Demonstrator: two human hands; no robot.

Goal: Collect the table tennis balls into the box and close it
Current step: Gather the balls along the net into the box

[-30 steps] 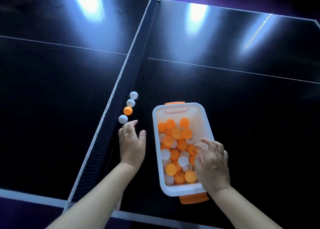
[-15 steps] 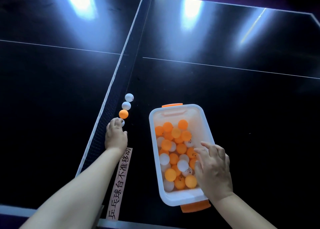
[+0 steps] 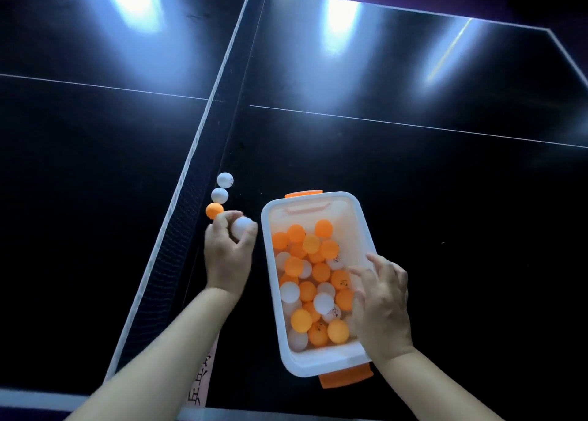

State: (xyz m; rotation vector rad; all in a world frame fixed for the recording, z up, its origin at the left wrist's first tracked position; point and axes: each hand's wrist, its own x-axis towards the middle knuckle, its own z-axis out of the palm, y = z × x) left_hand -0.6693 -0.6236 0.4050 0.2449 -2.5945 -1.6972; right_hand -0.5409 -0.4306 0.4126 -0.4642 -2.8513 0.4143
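Head view, left hand (image 3: 227, 255): a white ball (image 3: 241, 228) is pinched between thumb and curled fingers, left of centre, just beside the box (image 3: 266, 252).
Right hand (image 3: 381, 306): laid on the box's right rim, fingers loosely spread, nothing gripped.
Done: the open box, lower centre, is largely filled with balls.
Left: an orange ball (image 3: 213, 210) and two white balls (image 3: 219, 195) are lined along the net (image 3: 191, 197); closing is not yet done (no lid is seen).

A forearm (image 3: 165, 350) covers most of the pink label (image 3: 202, 392); the right hand (image 3: 381, 306) hides part of the box (image 3: 270, 261).
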